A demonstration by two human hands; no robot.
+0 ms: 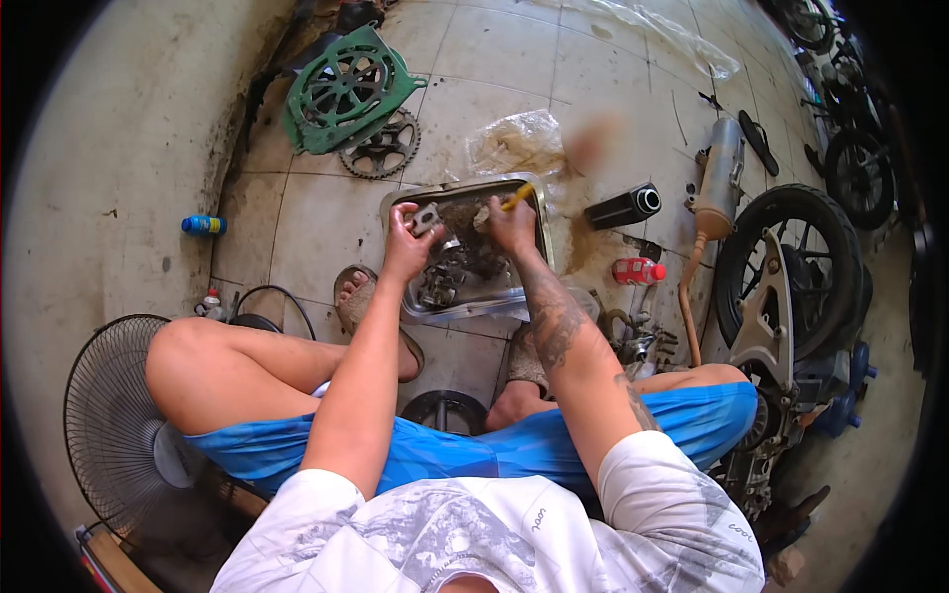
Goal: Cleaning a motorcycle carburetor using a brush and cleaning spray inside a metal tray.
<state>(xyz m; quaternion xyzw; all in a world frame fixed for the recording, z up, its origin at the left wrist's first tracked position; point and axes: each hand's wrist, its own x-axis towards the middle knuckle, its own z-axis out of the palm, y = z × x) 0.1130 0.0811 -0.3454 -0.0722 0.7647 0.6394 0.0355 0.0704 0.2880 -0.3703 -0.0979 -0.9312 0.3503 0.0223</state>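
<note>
Metal part (426,218) sits pinched in the left hand (406,243) above the tray (467,308), probably so drips land inside; the right hand (511,227) grips a yellow-handled tool (519,195) there.

Dark lettering (540,519) on white shirt (593,524); labels (630,270) on blue bottle (204,225), red bottle (638,271) unreadable.

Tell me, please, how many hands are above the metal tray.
2: the left hand above the left side of the metal tray, holding a grey part, and the right hand above its right side, holding a yellow-handled tool.
</note>
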